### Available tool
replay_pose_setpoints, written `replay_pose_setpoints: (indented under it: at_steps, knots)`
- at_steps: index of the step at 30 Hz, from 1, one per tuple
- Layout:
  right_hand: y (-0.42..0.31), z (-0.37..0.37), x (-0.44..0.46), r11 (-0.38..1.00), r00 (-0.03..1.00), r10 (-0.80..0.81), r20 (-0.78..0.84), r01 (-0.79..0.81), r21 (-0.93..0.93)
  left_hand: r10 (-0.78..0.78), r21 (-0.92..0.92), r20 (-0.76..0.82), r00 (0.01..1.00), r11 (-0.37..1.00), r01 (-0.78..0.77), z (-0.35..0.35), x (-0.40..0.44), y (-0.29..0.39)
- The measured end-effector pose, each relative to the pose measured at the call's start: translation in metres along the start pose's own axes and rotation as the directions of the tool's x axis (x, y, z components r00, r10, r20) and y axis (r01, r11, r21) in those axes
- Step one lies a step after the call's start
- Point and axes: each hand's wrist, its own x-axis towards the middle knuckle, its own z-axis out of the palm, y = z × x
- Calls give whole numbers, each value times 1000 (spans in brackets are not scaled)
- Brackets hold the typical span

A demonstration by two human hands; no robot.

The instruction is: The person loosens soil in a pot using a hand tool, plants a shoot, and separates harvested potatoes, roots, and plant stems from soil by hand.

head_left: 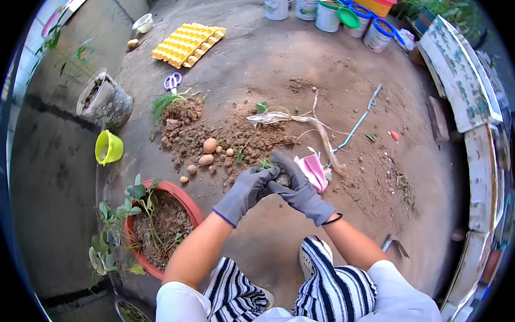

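Observation:
Both of my hands wear grey gloves and meet in front of me, above the ground. My left hand (250, 188) and my right hand (300, 191) are closed around a clump of soil (282, 180), and a few thin green blades (266, 163) stick out at its top. The fingers cover most of the clump. Just beyond lies a heap of loose soil (234, 130) with several potatoes, the largest potato (210, 145) on its near side. A pink cloth (314, 171) lies beside my right hand. Dry pale stalks (319, 133) stretch behind it.
A red-rimmed pot (195, 210) with a leafy plant stands at left, near a yellow-green pot (109, 148) and a clear bucket (109, 104). Purple-handled scissors (173, 82), yellow egg trays (188, 44), a blue stick (358, 122) and a hand tool (394, 245) lie around. Lidded buckets (327, 15) stand behind.

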Motion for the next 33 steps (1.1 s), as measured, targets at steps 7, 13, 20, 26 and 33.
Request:
replay_pose_setpoints:
  at_steps: [7, 13, 20, 26, 33]
  knots:
    - [3, -55, -29, 614, 805, 587, 89, -514, 599, 34, 136, 172, 985, 989, -58, -18, 4, -5]
    - [46, -150, -83, 462, 558, 804, -205, -370, 806, -68, 136, 225, 972, 990, 37, -32, 9, -32]
    - [64, -194, -124, 422, 526, 826, -204, -337, 841, -134, 131, 258, 957, 986, 103, -32, 9, -46]
    - [50, -199, -120, 401, 710, 678, -188, -144, 905, -126, 142, 231, 965, 985, 95, -30, 5, -48]
    - [75, -220, -143, 404, 726, 683, -84, -278, 872, -146, 173, 211, 967, 979, 110, -35, 9, -57]
